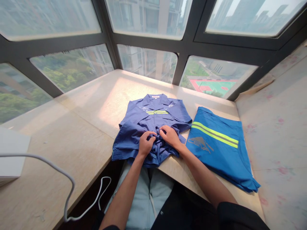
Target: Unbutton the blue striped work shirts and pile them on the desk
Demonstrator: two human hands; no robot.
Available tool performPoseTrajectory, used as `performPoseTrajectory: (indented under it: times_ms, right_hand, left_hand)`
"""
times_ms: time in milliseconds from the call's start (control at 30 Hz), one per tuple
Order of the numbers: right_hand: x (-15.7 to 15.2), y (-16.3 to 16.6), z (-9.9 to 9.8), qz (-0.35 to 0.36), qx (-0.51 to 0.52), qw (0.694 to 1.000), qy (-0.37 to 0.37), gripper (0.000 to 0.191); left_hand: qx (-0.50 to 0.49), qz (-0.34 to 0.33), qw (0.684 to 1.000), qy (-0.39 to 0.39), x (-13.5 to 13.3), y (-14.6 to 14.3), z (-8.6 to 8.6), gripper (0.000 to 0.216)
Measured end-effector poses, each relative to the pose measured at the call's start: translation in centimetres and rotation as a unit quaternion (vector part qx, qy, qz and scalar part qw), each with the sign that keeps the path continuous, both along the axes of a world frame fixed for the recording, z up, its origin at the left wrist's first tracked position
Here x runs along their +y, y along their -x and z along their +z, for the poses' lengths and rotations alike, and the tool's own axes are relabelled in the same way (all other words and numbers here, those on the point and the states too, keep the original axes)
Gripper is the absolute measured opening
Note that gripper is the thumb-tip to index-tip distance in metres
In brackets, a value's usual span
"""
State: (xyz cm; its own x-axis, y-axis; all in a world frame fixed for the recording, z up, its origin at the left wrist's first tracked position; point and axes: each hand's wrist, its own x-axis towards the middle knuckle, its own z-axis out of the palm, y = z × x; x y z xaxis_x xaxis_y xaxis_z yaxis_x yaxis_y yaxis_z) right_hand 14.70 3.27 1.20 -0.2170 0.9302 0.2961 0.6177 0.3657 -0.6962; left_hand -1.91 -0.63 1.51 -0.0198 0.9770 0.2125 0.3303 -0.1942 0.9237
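Both your left hand [146,143] and your right hand [169,135], just beside each other, gripped bunched cloth at the lower front of the purplish-blue button-front work jacket [154,120]. The jacket lay on the pale windowsill [74,134] in front of you, collar [155,99] toward the window panes [147,62], with a yellow-green striped band [157,112] across its chest and its lower edge reaching past the sill's front. On its right you had a folded blue work garment [216,159], and on your left a white cable [68,177] ran in front of a white box [13,143].
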Motion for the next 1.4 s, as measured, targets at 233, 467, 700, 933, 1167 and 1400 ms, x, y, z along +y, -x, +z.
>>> performPoseTrajectory:
  times_ms: [233, 467, 700, 933, 1167, 1400]
  right_hand:
    - [0.8, -2.1, 3.8, -0.015, 0.313, 0.940, 0.134, 0.018]
    - [0.0, -2.4, 6.1, 0.076, 0.367, 0.901, 0.218, 0.020]
    - [0.3, -2.2, 6.2, 0.085, 0.271, 0.935, 0.213, 0.020]
    - [0.3, -1.4, 4.9, 0.017, 0.074, 0.994, 0.084, 0.027]
    - [-1.5, -0.4, 6.4, 0.137, -0.225, 0.950, -0.169, 0.036]
    - [-2.1, 0.3, 7.0, 0.151, -0.273, 0.946, -0.090, 0.015]
  left_hand:
    - [0.034, 0.052, 0.998, -0.031, -0.2, -0.6, 0.2, 0.025]
    - [0.192, 0.119, 0.974, -0.038, 0.2, -1.6, -0.9, 0.043]
    - [0.230, 0.142, 0.954, -0.126, -0.5, -1.5, -0.1, 0.020]
    - [0.239, 0.167, 0.940, -0.176, -1.0, -1.7, 0.5, 0.007]
    - [0.206, 0.125, 0.959, -0.151, -0.7, -1.4, 0.1, 0.006]
    - [0.192, 0.126, 0.964, -0.136, -0.6, -1.0, 0.0, 0.010]
